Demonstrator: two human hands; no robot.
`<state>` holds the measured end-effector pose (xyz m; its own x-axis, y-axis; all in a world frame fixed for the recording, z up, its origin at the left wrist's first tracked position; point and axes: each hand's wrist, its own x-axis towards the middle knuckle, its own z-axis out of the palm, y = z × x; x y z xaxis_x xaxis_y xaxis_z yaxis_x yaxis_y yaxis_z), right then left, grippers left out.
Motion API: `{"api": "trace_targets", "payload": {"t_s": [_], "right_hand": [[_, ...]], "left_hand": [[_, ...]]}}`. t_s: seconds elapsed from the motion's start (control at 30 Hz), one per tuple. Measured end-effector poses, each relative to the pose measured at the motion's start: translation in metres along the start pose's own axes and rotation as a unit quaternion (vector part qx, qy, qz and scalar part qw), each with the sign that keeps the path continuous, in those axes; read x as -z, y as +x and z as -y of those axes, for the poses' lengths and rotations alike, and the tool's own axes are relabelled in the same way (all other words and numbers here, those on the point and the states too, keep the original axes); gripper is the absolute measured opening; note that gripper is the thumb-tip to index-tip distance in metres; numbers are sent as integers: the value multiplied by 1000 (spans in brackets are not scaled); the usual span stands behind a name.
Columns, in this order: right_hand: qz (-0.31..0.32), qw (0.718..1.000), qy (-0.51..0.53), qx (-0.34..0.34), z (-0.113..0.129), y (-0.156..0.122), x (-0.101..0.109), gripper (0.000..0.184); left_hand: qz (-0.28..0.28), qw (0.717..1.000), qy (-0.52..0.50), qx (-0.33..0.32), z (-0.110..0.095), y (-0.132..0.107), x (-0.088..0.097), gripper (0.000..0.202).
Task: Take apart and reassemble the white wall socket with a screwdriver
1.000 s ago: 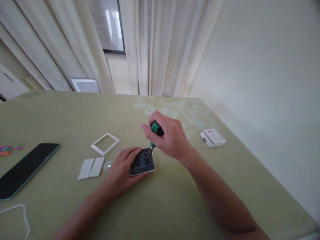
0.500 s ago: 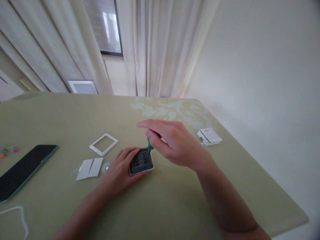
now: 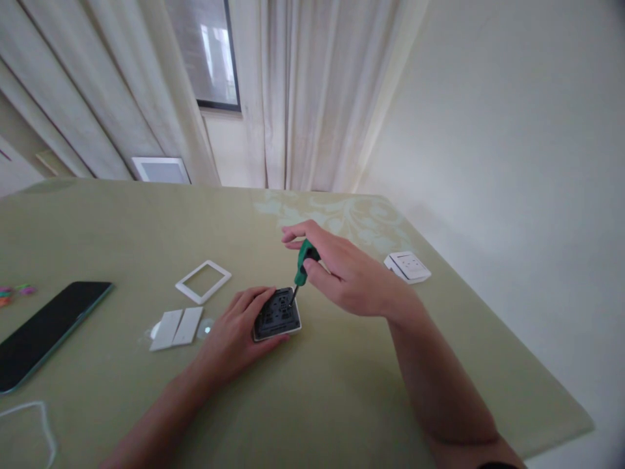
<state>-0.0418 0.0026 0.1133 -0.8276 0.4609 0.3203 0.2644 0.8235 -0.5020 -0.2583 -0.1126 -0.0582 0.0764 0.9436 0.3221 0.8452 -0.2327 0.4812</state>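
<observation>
My left hand (image 3: pixel 243 324) grips the left side of a wall switch module (image 3: pixel 277 318), black on top with a white rim, holding it on the table. A screwdriver (image 3: pixel 303 262) with a green and black handle stands tilted over it, its tip at the module's upper right part. My right hand (image 3: pixel 336 267) has the handle between thumb and fingers, some fingers stretched out. A white square frame (image 3: pixel 202 283) and two white rocker plates (image 3: pixel 176 328) lie left of my left hand.
At the left lies a dark phone (image 3: pixel 53 332), with a white cable (image 3: pixel 43 423) nearer me and small coloured pieces (image 3: pixel 17 293) beyond. A white socket unit (image 3: pixel 408 267) rests near the table's right edge, by the wall. Curtains hang behind the table (image 3: pixel 131 221).
My right hand has shifted on the screwdriver, its fingers drawing back and bending, so more of the handle shows. The screwdriver leans further right. My left hand and the switch module stay put.
</observation>
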Motion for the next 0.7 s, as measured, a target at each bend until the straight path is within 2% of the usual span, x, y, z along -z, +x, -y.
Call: {"api": "trace_targets", "payload": {"t_s": [0.07, 0.17, 0.3, 0.37, 0.47, 0.6, 0.7], "right_hand": [[-12, 999, -28, -14, -1, 1, 1, 25], [-63, 988, -124, -61, 0, 1, -1, 34], [-24, 998, -56, 1, 4, 1, -2, 35], [-45, 996, -79, -11, 4, 0, -3, 32], [-79, 988, -124, -46, 6, -2, -2, 41], [-5, 999, -51, 20, 10, -6, 1, 40], [-48, 988, -136, -56, 13, -5, -2, 37]], "left_hand": [[-2, 1000, -3, -2, -1, 0, 0, 70], [-5, 1000, -9, -4, -1, 0, 0, 70], [-2, 1000, -11, 0, 0, 0, -1, 72], [-4, 1000, -10, -1, 0, 0, -1, 71], [-7, 1000, -15, -3, 0, 0, -1, 71], [-4, 1000, -21, -4, -1, 2, 0, 70], [-2, 1000, -16, -2, -1, 2, 0, 71]]}}
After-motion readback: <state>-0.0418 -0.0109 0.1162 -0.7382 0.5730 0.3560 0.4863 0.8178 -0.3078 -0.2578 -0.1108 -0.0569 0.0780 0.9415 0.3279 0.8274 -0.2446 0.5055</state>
